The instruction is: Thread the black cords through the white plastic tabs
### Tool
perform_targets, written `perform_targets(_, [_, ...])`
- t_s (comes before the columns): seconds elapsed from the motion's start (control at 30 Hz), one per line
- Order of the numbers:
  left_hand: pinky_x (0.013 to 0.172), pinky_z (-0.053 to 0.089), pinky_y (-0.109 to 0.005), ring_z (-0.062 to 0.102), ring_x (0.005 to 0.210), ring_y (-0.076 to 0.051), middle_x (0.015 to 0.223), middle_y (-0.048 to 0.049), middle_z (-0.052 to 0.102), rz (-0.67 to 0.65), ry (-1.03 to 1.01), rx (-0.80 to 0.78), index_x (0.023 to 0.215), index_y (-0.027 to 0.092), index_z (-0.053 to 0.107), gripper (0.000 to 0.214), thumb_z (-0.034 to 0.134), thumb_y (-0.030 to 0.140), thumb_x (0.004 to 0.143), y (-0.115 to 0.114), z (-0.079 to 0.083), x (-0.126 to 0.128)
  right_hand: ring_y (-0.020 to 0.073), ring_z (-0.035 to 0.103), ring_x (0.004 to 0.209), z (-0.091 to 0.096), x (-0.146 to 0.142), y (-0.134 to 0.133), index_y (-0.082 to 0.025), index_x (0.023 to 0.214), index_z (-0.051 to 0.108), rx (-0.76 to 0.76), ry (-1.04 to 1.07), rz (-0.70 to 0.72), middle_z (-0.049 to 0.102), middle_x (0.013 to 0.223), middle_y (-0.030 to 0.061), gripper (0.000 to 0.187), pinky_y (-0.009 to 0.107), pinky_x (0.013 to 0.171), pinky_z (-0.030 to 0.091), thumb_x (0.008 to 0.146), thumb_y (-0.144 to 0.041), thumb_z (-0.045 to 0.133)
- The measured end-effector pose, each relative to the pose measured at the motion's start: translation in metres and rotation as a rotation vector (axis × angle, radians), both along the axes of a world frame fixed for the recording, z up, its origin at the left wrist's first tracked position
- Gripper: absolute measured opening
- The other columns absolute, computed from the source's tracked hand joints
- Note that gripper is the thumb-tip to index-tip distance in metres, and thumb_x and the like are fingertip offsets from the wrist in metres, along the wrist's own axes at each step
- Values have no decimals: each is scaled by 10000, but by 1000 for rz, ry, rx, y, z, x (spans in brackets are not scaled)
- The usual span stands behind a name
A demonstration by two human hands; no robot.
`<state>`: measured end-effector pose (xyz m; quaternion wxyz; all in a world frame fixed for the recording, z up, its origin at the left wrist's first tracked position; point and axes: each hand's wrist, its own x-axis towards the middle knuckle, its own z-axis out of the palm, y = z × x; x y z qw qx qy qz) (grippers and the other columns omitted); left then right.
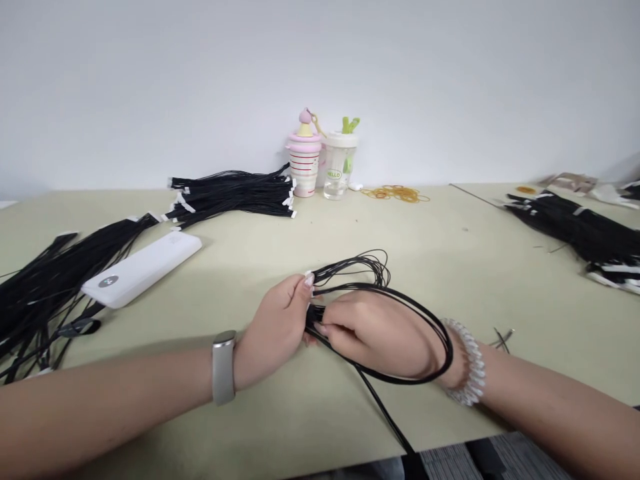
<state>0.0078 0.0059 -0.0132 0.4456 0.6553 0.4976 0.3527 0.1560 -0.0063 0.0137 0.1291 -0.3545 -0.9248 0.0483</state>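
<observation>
My left hand (280, 327) is closed on a bundle of thin black cables (370, 267), gripped between thumb and fingers. The cables' loose loops fan out to the right above my right hand. A wider loop of black cable (443, 327) passes around my right hand (377, 330), near the bracelet. The fingers of that hand are curled and pinch the black strands close to my left fingertips; exactly which strands is hidden. From below the hands, a cable length (383, 403) runs down over the table's front edge.
A white power bank (143, 267) lies left, beside black cable bundles (85, 267). Another bundle (235, 193) lies behind it. Two cups (305, 167) and a heap of rubber bands (397, 193) are at the wall. More cables (580, 223) lie right.
</observation>
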Motion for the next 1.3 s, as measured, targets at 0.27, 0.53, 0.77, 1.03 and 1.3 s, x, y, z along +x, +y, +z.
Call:
perform_targets(0.27, [410,398,-215,473,440,-103,523,41,437,2,37,8,640,186,389,387,265,494,838,1,-2,0,95,411,526,-4,-5,-3,-160,606,516,173,-80,-56,557,602,-1,168,252,530,277,739,-185,418])
perform_targets(0.53, [369,398,-204,486,364,-97,470,53,448,31,-68,-95,661,181,427,366,303,479,833,-1,1,3,47,334,463,16,24,6,-147,519,494,-157,-83,-57,478,506,-37,178,196,468,273,683,-115,432])
perform_targets(0.77, [329,370,-163,464,317,-64,474,57,484,66,-174,-172,656,173,416,342,325,450,836,-3,6,5,75,482,454,56,90,23,-168,722,660,-58,217,-611,579,531,6,148,223,461,366,718,-262,545])
perform_targets(1.03, [343,349,-168,452,333,-87,369,54,453,29,-100,-103,642,183,413,368,296,468,841,-3,5,3,18,444,464,54,89,34,-177,1149,506,100,1320,-433,612,943,99,341,222,437,324,812,-171,452])
perform_targets(1.3, [376,340,-181,436,374,-85,431,56,433,-23,-66,-15,644,188,406,353,305,460,845,-6,5,0,65,459,538,37,34,7,-167,735,544,-13,396,-160,565,643,-12,90,199,504,353,804,-191,492])
